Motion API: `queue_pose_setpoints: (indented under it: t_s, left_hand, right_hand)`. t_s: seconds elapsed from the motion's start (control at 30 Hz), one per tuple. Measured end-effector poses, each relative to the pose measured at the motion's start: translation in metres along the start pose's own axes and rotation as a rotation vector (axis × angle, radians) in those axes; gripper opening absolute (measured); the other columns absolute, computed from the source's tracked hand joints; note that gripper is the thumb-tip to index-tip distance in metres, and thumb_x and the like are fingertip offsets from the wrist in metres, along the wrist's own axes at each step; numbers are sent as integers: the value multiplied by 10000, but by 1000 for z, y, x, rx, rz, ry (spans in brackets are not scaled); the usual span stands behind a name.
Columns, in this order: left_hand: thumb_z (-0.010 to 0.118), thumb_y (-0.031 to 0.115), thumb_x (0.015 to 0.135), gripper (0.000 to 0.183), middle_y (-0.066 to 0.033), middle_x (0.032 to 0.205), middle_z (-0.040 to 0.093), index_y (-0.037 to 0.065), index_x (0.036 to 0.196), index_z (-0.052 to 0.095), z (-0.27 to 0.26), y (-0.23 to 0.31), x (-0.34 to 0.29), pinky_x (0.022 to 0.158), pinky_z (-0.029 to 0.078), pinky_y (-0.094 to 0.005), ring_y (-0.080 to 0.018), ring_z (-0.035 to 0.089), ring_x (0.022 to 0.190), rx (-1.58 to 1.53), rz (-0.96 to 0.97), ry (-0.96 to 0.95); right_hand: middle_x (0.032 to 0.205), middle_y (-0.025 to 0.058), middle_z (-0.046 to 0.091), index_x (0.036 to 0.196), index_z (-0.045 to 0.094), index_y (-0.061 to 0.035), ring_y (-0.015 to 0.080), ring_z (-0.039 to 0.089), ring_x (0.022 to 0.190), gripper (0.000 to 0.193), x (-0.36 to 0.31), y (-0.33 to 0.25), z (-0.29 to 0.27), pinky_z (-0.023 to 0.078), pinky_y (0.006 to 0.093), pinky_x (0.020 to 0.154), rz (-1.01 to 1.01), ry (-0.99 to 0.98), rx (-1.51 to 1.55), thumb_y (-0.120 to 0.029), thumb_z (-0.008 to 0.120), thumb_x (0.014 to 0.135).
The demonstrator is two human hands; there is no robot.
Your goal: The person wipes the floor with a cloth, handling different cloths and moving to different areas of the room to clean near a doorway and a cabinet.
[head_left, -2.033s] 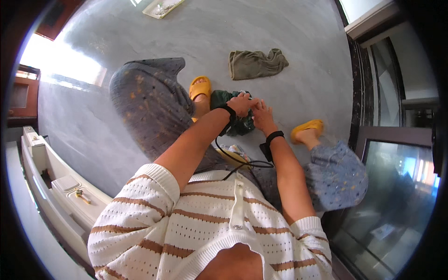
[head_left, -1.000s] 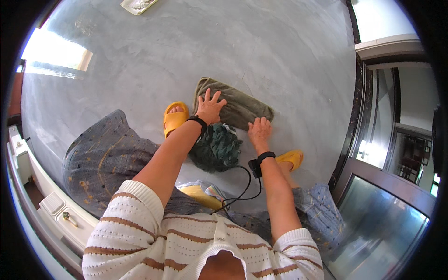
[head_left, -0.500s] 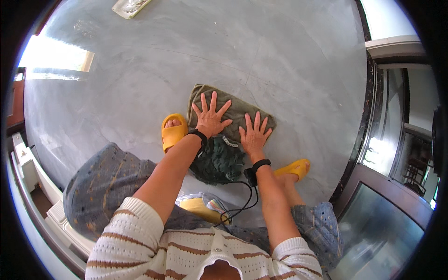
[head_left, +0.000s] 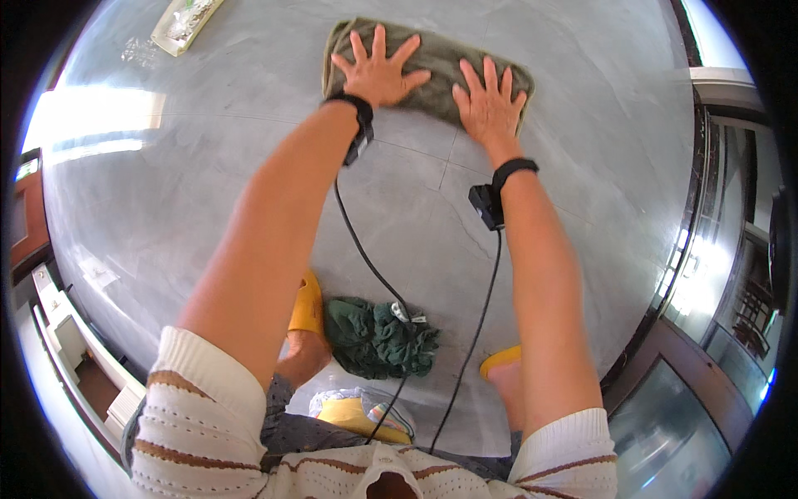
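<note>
An olive-green folded towel [head_left: 440, 54] lies flat on the grey floor, far ahead of my body. My left hand [head_left: 378, 76] presses on its left part, palm down with the fingers spread. On its right end rests my right hand [head_left: 492, 104], also flat with fingers apart. Both arms are stretched forward, and each wrist wears a black band with a small device and a cable. Between my feet a crumpled dark green cloth [head_left: 378, 339] lies on the floor, touched by neither hand.
Yellow slippers [head_left: 307, 303] are on my feet. Close to my body is a yellow item [head_left: 353, 414] beside striped fabric. A pale tray [head_left: 186, 25] with bits in it lies far left. White open drawers [head_left: 83, 349] stand at left, a framed glass door [head_left: 673, 399] at right.
Both hands have slid forward, away from my body, carrying the olive-green towel with them. The dark green cloth is now uncovered and well behind the hands.
</note>
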State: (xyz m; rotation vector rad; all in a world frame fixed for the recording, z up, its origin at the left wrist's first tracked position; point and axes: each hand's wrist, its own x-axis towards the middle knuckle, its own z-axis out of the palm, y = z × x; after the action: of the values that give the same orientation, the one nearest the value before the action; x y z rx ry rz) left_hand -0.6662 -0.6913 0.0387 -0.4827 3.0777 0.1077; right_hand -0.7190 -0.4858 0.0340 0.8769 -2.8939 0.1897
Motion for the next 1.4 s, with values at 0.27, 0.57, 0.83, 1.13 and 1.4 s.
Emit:
queue_pose_setpoints:
  t_s: [0.27,0.57,0.83,1.13,1.4]
  left_hand:
    - [337,760,887,717,-106,1630,92,436,1517,227,18,-18,31,1038,87,-789,-490,60,1453,26,79,315]
    - [505,617,895,631,-83,1614,145,435,1476,340,5,43,-118,1015,116,-805,-484,77,1443,-107,160,81]
    - [369,667,945,689,-85,1636,-3,421,1544,133,-16,86,-276,1036,105,-793,-488,0,1454,3,325,-303]
    - [446,729,875,810,-120,1632,-57,415,1549,124,-15,116,-335,992,59,-827,-522,-63,1440,-45,389,-429]
    - [470,680,894,768,-123,1630,10,380,1544,192,-8,162,-210,986,69,-833,-521,-22,1440,-123,280,-237]
  right_hand:
    - [1609,85,189,1504,307,-334,414,181,1448,548,30,-7,5,204,690,1056,40,35,41,-528,367,996]
    - [1598,168,164,1513,320,-257,470,181,1425,616,-154,-27,-35,195,717,1033,213,-104,2,-495,465,964]
    - [1604,170,126,1519,294,-245,463,141,1439,631,-338,-37,-64,175,722,1038,334,-248,17,-472,503,969]
    - [1614,215,-34,1540,222,-315,512,-35,1447,577,-384,-61,-88,93,757,1035,846,-434,251,-405,439,1013]
    - [1611,221,-8,1536,232,-302,520,-22,1444,630,-251,47,-62,64,770,1041,717,-332,232,-511,423,973]
